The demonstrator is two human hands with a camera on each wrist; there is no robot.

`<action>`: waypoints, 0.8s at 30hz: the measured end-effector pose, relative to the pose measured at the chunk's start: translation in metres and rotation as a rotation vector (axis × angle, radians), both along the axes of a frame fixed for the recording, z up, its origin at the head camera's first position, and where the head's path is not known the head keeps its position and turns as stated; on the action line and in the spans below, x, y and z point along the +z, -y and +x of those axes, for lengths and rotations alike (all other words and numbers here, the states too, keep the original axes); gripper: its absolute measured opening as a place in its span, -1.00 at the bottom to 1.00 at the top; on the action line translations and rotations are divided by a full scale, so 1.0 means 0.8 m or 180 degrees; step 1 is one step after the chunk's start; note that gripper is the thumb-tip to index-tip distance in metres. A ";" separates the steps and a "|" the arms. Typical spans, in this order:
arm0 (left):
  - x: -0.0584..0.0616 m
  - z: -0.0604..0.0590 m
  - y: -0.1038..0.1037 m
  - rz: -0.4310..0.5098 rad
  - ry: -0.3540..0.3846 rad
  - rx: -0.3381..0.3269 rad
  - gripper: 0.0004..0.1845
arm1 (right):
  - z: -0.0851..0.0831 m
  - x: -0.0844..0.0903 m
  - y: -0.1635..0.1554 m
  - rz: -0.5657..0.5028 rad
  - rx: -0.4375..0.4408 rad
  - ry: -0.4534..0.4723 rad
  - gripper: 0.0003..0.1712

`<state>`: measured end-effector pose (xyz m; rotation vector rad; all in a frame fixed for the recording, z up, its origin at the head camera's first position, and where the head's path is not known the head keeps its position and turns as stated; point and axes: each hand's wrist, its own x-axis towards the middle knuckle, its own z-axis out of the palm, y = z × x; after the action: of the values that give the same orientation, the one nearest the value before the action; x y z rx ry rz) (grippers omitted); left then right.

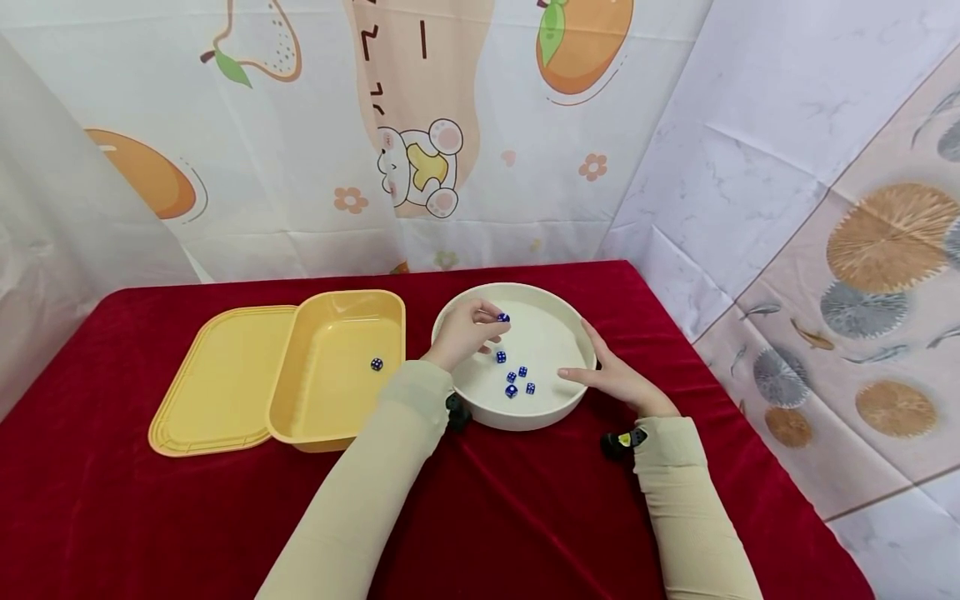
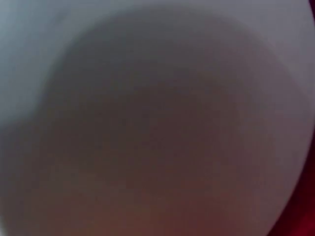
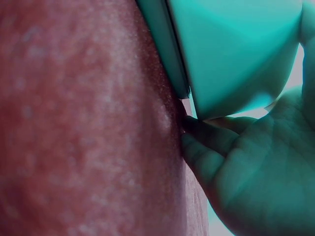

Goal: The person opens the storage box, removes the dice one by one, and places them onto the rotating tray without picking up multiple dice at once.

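We find the head view bright and evenly lit, with soft, short shadows under the white bowl (image 1: 517, 408) and the yellow tray (image 1: 337, 367). Straight lines bow slightly toward the edges. We note no strong glare. The left wrist view is wholly out of focus, a dim grey-brown blur. The right wrist view is very close, soft, and carries a false teal and red colour cast.

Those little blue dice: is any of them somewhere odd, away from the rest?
One blue die lies alone in the yellow tray, while four dice sit together in the white round bowl. The left hand pinches another die over the bowl; the right hand rests on its rim. Nothing looks spilled or damaged.
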<state>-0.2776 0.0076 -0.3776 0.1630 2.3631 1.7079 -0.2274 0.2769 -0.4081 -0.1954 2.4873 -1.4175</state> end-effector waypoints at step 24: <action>-0.020 0.008 -0.014 -0.0507 -0.0081 -0.0110 -0.75 | 0.000 0.000 0.000 0.0035 -0.0025 0.0046 0.25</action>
<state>-0.2715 0.0188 -0.3934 0.1987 2.4868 1.5031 -0.2276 0.2771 -0.4081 -0.1728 2.4863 -1.4032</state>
